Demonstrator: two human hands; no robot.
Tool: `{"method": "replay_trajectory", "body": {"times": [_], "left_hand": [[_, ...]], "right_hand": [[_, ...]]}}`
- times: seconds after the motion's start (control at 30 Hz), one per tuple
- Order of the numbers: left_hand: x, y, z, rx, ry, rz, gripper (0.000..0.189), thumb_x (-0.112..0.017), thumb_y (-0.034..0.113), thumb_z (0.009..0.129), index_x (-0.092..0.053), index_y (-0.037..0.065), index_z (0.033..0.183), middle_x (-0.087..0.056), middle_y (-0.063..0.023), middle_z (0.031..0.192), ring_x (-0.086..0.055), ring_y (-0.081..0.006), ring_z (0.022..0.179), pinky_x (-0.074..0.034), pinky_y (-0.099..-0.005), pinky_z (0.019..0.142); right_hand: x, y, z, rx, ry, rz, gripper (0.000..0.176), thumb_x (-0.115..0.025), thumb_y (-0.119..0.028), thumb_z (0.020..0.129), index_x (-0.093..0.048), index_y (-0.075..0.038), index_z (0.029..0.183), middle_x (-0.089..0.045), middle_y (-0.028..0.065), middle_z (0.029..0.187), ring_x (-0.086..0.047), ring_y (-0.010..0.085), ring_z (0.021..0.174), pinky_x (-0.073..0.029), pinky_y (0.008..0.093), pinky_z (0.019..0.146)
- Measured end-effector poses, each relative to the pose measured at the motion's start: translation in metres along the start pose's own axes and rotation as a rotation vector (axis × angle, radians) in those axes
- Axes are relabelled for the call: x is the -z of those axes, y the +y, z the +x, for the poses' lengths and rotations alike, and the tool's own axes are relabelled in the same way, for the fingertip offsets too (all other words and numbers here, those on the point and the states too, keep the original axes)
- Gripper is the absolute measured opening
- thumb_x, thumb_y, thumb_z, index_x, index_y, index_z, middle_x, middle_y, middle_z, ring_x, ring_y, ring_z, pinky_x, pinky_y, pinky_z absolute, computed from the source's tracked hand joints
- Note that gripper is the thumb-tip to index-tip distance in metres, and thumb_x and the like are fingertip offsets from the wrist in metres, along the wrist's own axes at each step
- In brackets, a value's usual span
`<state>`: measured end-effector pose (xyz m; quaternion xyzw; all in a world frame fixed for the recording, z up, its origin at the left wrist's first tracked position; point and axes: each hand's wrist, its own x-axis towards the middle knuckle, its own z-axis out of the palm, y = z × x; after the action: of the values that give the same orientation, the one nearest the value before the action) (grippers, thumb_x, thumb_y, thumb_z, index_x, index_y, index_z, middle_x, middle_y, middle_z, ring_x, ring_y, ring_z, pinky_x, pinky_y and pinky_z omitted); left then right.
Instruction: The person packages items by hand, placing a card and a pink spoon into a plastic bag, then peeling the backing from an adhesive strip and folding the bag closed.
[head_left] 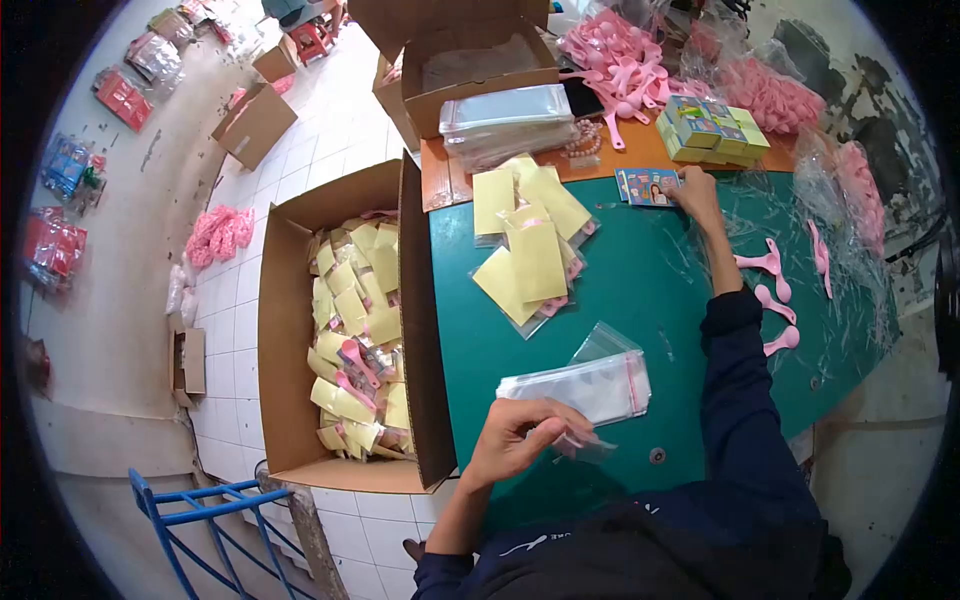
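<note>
My left hand (518, 437) is closed with thumb and fingers pinched on a small clear plastic bag (585, 446) that looks pinkish; what is inside I cannot make out. Just beyond it lies a stack of clear plastic bags (590, 388) on the green tabletop. At the far side of the table my right hand (694, 192) pinches the right edge of a blue printed card (650, 188), which lies on or beside similar cards. Left of these cards, filled bags with yellow card backs (537, 262) lie in a loose pile. Several pink spoons (777, 342) rest near my right forearm.
A tall cardboard box (280, 350) full of packed bags stands against the table's left side. Blocks of cards (705, 132), loose pink spoons (620, 65) and more clear bags (505, 110) are at the back. Plastic scraps (850, 270) litter the right side. A blue metal frame (190, 515) stands lower left.
</note>
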<state>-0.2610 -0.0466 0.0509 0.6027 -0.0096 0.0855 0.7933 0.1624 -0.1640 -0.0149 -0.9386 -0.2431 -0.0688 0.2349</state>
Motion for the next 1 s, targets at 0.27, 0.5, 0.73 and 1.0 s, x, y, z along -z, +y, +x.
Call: {"method": "replay_trajectory", "body": {"times": [0.27,0.5,0.73,1.0], "left_hand": [[0.003,-0.012,0.014,0.138,0.058,0.011,0.025,-0.042,0.011,0.096,-0.061,-0.003,0.104,-0.066,-0.0099,0.097,-0.061,-0.0130,0.089,-0.048,-0.0250,0.079],[0.001,-0.013,0.023,0.226,0.073,0.015,0.028,-0.042,0.012,0.096,-0.058,-0.004,0.113,-0.065,-0.0112,0.098,-0.061,-0.0138,0.091,-0.047,-0.0249,0.082],[-0.005,-0.011,0.023,0.195,0.086,0.008,0.027,-0.045,0.013,0.096,-0.059,-0.006,0.109,-0.066,-0.0097,0.094,-0.061,-0.0108,0.087,-0.049,-0.0228,0.078],[0.000,-0.001,0.018,0.165,0.052,0.105,0.027,-0.045,0.014,0.096,-0.061,-0.005,0.107,-0.067,-0.0086,0.093,-0.058,-0.0076,0.083,-0.049,-0.0211,0.075]], "right_hand": [[0.043,-0.036,-0.029,0.206,0.270,0.059,0.018,-0.060,-0.010,0.079,-0.059,-0.001,0.095,-0.063,0.0197,0.084,-0.061,0.0379,0.074,-0.048,0.0429,0.063],[0.144,-0.127,-0.158,0.197,-0.535,0.835,0.013,-0.064,-0.004,0.078,-0.057,0.001,0.088,-0.061,0.0027,0.080,-0.058,0.0107,0.069,-0.046,0.0251,0.055],[0.164,-0.142,-0.180,0.611,-0.364,0.506,0.013,-0.065,0.001,0.076,-0.058,-0.001,0.086,-0.057,0.0075,0.078,-0.059,0.0172,0.066,-0.046,0.0270,0.057],[0.173,-0.148,-0.186,0.676,-0.387,0.462,0.014,-0.064,0.003,0.075,-0.058,-0.001,0.087,-0.058,0.0077,0.078,-0.059,0.0166,0.066,-0.047,0.0270,0.058]]}}
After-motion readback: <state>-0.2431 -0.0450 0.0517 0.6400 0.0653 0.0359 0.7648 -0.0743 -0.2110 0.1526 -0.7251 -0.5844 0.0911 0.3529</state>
